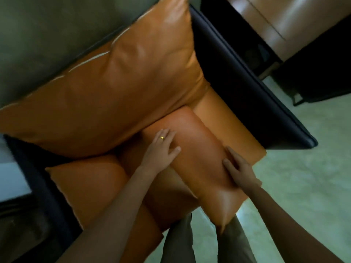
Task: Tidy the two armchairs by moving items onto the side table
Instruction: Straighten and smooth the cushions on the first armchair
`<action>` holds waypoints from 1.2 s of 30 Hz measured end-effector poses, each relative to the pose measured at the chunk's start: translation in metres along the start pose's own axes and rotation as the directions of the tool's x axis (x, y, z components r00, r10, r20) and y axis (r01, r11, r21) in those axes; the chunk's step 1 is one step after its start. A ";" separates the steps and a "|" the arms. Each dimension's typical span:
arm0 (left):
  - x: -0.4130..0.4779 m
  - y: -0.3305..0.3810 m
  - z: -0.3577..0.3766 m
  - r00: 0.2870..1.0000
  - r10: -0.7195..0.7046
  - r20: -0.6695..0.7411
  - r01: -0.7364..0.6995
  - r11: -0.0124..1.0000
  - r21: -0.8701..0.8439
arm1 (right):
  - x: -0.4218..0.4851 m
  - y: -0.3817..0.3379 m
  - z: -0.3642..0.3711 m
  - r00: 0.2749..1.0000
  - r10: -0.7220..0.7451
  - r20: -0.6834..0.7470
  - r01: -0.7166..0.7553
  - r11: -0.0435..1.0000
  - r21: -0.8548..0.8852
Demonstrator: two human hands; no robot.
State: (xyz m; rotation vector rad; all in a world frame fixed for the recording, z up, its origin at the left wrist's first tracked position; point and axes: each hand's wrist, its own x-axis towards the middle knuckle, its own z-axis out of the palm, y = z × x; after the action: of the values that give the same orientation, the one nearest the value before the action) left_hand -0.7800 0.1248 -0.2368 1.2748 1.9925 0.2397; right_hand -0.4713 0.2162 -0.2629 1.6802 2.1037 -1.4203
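Lumbar cushion (pixel 201 160) lies slanted on the armchair seat (pixel 228 118), just below frame centre, its near end toward 5 o'clock. Left hand (pixel 161 149) presses flat on its 9 o'clock side and right hand (pixel 240 168) on its 3 o'clock side, fingers straight (no curl visible). Squeeze evenly inward before lifting, since the leather looks slick and may slip.

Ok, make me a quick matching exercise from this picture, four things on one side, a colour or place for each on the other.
Things:
1 left hand
2 right hand
3 big cushion
4 armrest

Descriptions:
A black
B wears a gold ring
C orange
D no ring, on the long cushion's right edge

Pairs: 1-B, 2-D, 3-C, 4-A
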 end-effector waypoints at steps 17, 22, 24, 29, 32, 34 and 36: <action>0.121 -0.001 -0.028 0.970 -0.115 0.212 0.071 0.976 0.206 | -0.068 0.043 0.043 0.765 0.600 -0.235 -0.197 0.565 0.801; 0.147 0.002 -0.027 0.945 -0.187 0.267 0.125 0.964 0.235 | -0.065 0.044 0.041 0.763 0.630 -0.145 -0.199 0.442 0.875; 0.153 0.002 -0.026 0.936 -0.195 0.293 0.143 0.971 0.190 | -0.065 0.043 0.038 0.768 0.628 -0.124 -0.215 0.435 0.874; 0.165 -0.007 -0.034 0.911 -0.179 0.372 0.180 0.983 0.032 | -0.061 0.041 0.037 0.764 0.636 -0.107 -0.232 0.426 0.874; 0.172 -0.011 -0.033 0.904 -0.189 0.384 0.194 0.981 0.025 | -0.056 0.045 0.042 0.757 0.642 -0.124 -0.223 0.431 0.874; 0.177 -0.013 -0.030 0.903 -0.191 0.384 0.199 0.980 0.019 | -0.054 0.048 0.044 0.751 0.646 -0.136 -0.215 0.435 0.875; 0.181 -0.014 -0.028 0.906 -0.185 0.380 0.195 0.981 0.012 | -0.052 0.050 0.045 0.755 0.638 -0.148 -0.201 0.440 0.875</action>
State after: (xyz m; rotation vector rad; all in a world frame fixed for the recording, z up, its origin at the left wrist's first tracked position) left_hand -0.8500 0.2769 -0.3126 1.0104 1.7528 -0.0736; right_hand -0.4312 0.1450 -0.2874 2.8823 0.8218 -2.1085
